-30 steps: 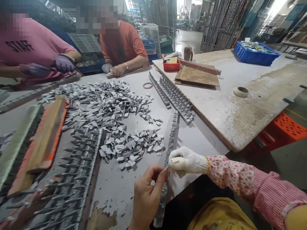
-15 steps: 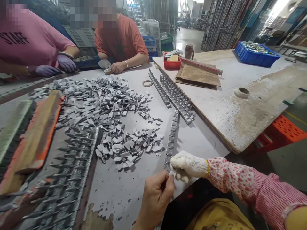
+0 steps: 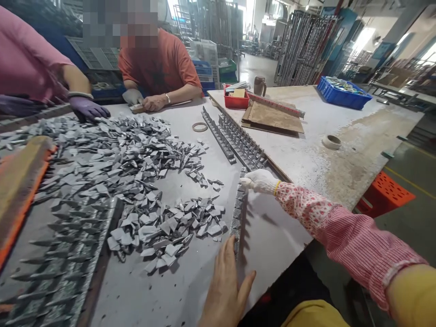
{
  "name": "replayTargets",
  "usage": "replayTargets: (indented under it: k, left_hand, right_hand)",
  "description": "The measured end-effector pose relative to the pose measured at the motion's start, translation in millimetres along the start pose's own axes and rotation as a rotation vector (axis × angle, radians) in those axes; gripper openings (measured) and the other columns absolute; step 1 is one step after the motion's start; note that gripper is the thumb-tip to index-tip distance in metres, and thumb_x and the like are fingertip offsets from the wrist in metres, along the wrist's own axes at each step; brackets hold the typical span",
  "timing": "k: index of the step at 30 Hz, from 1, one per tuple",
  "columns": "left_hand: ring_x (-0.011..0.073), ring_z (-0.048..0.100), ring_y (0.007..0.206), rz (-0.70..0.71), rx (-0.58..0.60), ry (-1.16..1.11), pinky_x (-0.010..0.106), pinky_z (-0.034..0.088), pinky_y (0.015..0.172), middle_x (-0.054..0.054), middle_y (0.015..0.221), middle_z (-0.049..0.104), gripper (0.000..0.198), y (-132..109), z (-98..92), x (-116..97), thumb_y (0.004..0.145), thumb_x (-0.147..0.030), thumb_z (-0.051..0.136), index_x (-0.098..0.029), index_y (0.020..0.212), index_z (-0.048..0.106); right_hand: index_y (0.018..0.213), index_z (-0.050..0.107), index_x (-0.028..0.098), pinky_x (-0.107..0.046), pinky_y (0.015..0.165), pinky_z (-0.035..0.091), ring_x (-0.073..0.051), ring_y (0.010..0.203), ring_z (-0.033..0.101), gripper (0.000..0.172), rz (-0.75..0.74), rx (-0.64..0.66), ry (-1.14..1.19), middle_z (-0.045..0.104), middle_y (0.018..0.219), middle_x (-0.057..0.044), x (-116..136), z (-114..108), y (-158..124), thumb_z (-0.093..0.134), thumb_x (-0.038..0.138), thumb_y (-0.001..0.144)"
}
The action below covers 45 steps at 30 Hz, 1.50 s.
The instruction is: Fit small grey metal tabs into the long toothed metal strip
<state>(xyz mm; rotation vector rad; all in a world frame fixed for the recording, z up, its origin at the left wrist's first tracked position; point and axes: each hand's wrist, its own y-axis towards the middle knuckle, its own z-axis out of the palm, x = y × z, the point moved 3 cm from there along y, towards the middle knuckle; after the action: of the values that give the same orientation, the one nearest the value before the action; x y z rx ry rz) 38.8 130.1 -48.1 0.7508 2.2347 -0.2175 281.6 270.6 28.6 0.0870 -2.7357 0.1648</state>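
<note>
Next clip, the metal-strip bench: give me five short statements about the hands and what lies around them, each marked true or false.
1. The right hand wears a white knit glove. True.
2. The left hand is gloved too. False: it is bare.
3. The right hand is at the far end of the spiked metal strip. True.
4. A red tray sits on the table beyond the strips. True.
5. The pile of small metal pieces lies to the right of the strip. False: it lies to its left, between the strip and a wider spiked panel.
</note>
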Motion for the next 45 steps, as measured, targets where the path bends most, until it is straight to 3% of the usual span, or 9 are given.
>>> replayTargets:
  k: [6,14,23,26,31,36,40,43,45]
  left_hand:
    - [0.0319,0.036,0.138,0.064,-0.002,0.070,0.053,0.047,0.102,0.016,0.151,0.035,0.075,-4,5.0,6,0.091,-0.029,0.047,-0.025,0.152,0.002]
    - [0.0332,0.037,0.137,0.007,-0.030,0.014,0.055,0.046,0.102,0.017,0.150,0.034,0.075,-4,9.2,6,0.089,-0.026,0.047,-0.026,0.152,0.006]
    - [0.0280,0.037,0.137,-0.105,0.123,-0.210,0.051,0.040,0.109,0.015,0.149,0.036,0.061,2,-15.3,-4,0.092,-0.033,0.045,-0.021,0.147,0.022]
    - [0.0247,0.054,0.119,-0.198,0.006,-0.298,0.046,0.048,0.099,0.014,0.134,0.051,0.044,21,-35.4,7,0.095,-0.033,0.039,-0.020,0.137,0.038]
    - [0.0271,0.055,0.106,-0.195,-0.202,-0.211,0.049,0.039,0.101,0.012,0.104,0.062,0.025,60,-47.6,34,0.082,-0.012,0.046,-0.016,0.101,0.061]
    - [0.0211,0.056,0.081,-0.260,-0.330,-0.339,0.035,0.046,0.079,0.006,0.086,0.059,0.013,58,-66.8,33,0.082,-0.029,0.057,-0.018,0.088,0.061]
    - [0.0109,0.048,0.059,-0.348,-0.483,-0.572,0.023,0.040,0.057,-0.003,0.073,0.050,0.032,36,-86.5,11,0.082,-0.045,0.058,-0.019,0.099,0.052]
    - [0.0066,0.042,0.053,-0.375,-0.491,-0.757,0.020,0.037,0.053,-0.005,0.071,0.047,0.031,20,-84.4,-10,0.080,-0.043,0.058,-0.019,0.099,0.050]
    - [0.0063,0.042,0.052,-0.404,-0.453,-0.898,0.021,0.036,0.053,-0.004,0.071,0.049,0.031,8,-76.7,-21,0.079,-0.041,0.061,-0.018,0.097,0.052]
  right_hand:
    - [0.088,0.070,0.019,-0.029,0.065,0.042,-0.024,0.080,0.066,0.054,-0.062,0.169,-0.484,0.071,0.084,-0.010,13,13,18,0.030,0.054,0.096]
    - [0.090,0.074,0.010,-0.038,0.071,0.049,-0.031,0.086,0.068,0.046,-0.064,0.296,-0.608,0.071,0.087,-0.020,33,26,36,0.041,0.042,0.093]
    - [0.092,0.073,0.013,-0.033,0.072,0.046,-0.027,0.087,0.067,0.055,0.025,0.241,-0.520,0.071,0.089,-0.018,30,26,21,0.033,0.051,0.096]
    - [0.092,0.071,0.017,-0.029,0.070,0.043,-0.023,0.086,0.067,0.067,0.113,0.114,-0.425,0.071,0.090,-0.014,22,17,10,0.024,0.064,0.095]
    - [0.086,0.065,0.019,-0.023,0.063,0.035,-0.014,0.072,0.063,0.058,0.142,-0.137,-0.084,0.069,0.071,-0.003,16,6,-31,0.026,0.059,0.098]
    - [0.080,0.063,0.018,-0.024,0.061,0.036,-0.012,0.059,0.056,0.046,-0.035,-0.209,0.194,0.063,0.061,0.000,34,10,-77,0.035,0.050,0.098]
    - [0.105,0.064,0.018,-0.030,0.064,0.039,-0.018,0.069,0.055,0.036,-0.494,-0.202,0.058,0.066,0.082,-0.007,83,26,-100,0.054,0.048,0.089]
    - [0.119,0.060,0.021,-0.032,0.068,0.040,-0.020,0.076,0.055,0.041,-0.764,-0.212,-0.010,0.065,0.089,-0.009,117,37,-112,0.060,0.044,0.085]
    - [0.109,0.064,0.021,-0.031,0.069,0.040,-0.019,0.075,0.054,0.031,-0.771,-0.260,0.115,0.064,0.084,-0.008,129,38,-117,0.054,0.043,0.090]
